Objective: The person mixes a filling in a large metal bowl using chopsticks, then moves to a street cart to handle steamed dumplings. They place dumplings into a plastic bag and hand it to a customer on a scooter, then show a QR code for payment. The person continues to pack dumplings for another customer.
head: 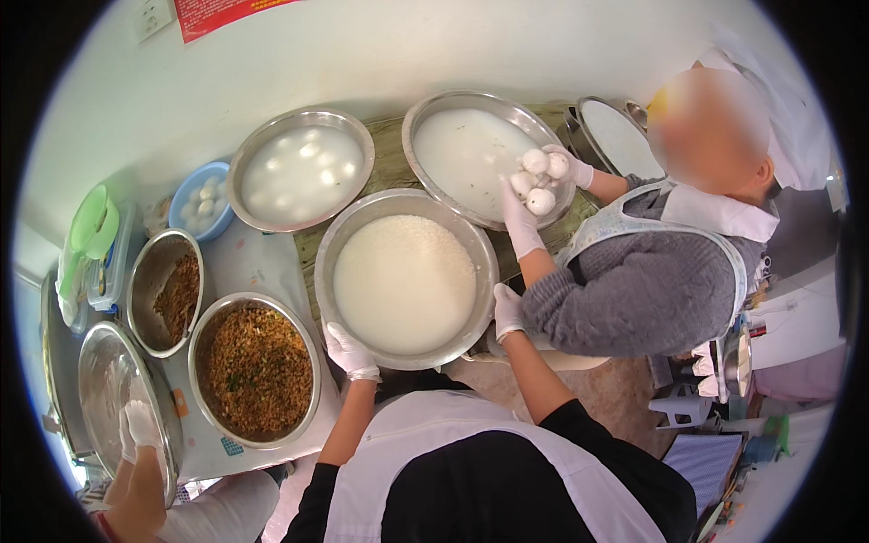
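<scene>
A wide stainless steel basin (406,363) stands before me, with wet white grains that look like rice (407,278) and cloudy liquid inside. My left hand (351,353), in a thin white glove, grips its near-left rim. On the near-right side the rim is held by my gloved right hand (508,312). Some fingers of both hands are hidden by the basin's wall. Left of my left hand sits a steel bowl (197,400) of brown crumbly filling (258,370) with green bits.
At right, a co-worker's gloved hands (521,217) hold several white balls (536,182) over a basin (415,159) of cloudy liquid. Another person's gloved hands (139,424) are in a steel basin (102,380). Behind stand a basin (237,183) and blue bowl (175,220) of white balls.
</scene>
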The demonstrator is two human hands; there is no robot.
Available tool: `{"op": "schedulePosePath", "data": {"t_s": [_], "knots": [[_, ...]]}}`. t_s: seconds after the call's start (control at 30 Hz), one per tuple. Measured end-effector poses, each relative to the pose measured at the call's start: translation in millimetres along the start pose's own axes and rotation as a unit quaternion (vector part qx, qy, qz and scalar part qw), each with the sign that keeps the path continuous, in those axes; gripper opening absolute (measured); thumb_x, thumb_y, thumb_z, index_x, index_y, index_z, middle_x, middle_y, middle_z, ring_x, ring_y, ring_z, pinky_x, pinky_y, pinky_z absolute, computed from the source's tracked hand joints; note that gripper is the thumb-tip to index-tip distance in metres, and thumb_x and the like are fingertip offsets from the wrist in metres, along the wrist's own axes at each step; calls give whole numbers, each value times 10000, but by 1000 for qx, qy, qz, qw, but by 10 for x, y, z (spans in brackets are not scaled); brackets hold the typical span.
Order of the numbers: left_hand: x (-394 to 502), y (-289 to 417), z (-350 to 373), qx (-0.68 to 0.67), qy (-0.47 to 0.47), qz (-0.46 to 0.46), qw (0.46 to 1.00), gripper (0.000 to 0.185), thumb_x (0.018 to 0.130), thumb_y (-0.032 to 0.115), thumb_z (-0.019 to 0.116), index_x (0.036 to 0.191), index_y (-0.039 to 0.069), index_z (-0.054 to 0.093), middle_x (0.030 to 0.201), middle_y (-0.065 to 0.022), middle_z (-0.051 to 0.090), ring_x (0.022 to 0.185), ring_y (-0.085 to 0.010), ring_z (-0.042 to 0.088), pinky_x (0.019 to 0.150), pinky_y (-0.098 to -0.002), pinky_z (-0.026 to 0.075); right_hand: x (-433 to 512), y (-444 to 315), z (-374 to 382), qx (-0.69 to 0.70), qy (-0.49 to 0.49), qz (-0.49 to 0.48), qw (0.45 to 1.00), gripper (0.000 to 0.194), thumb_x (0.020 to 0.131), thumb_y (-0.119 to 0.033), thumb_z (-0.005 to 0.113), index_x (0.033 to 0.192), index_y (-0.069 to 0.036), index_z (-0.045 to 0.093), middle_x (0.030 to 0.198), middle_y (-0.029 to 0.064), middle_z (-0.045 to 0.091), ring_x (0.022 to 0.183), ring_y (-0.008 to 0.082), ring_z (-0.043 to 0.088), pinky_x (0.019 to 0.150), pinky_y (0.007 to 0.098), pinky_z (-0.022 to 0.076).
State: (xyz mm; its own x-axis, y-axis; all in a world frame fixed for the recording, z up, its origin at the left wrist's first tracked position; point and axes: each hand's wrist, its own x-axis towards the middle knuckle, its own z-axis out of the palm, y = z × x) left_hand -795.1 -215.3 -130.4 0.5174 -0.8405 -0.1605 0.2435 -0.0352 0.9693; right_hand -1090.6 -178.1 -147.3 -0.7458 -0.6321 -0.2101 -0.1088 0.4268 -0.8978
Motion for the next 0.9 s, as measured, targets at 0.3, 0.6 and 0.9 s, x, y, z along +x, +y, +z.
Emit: {"op": "schedulePosePath", "data": {"t_s": [0.3, 0.6, 0.9], "knots": [[35, -120, -20, -1, 1, -20, 1000, 417, 996, 274, 399, 1244, -48, 494, 1094, -106, 617, 911, -146, 556, 824, -282, 460, -7, 276, 36, -71, 78, -117, 988, 315, 908, -256, 532, 954, 36, 641, 834, 15, 628, 730, 114, 522, 676, 264, 431], [36, -146, -38, -21, -13, -7, 1000, 419, 996, 261, 398, 1294, -28, 454, 1156, -112, 592, 970, -156, 547, 876, -285, 440, -217, 62, 4, -47, 65, -136, 987, 327, 912, -262, 528, 984, 38, 637, 883, 20, 635, 790, 113, 534, 724, 263, 435], [35, -119, -56, -17, -14, -5, 1000, 421, 999, 272, 387, 1283, -28, 464, 1131, -106, 599, 956, -154, 547, 867, -288, 445, -206, -130, -22, 85, -19, -32, 996, 327, 921, -259, 521, 948, 45, 638, 876, -3, 613, 801, 95, 512, 743, 252, 424]]}}
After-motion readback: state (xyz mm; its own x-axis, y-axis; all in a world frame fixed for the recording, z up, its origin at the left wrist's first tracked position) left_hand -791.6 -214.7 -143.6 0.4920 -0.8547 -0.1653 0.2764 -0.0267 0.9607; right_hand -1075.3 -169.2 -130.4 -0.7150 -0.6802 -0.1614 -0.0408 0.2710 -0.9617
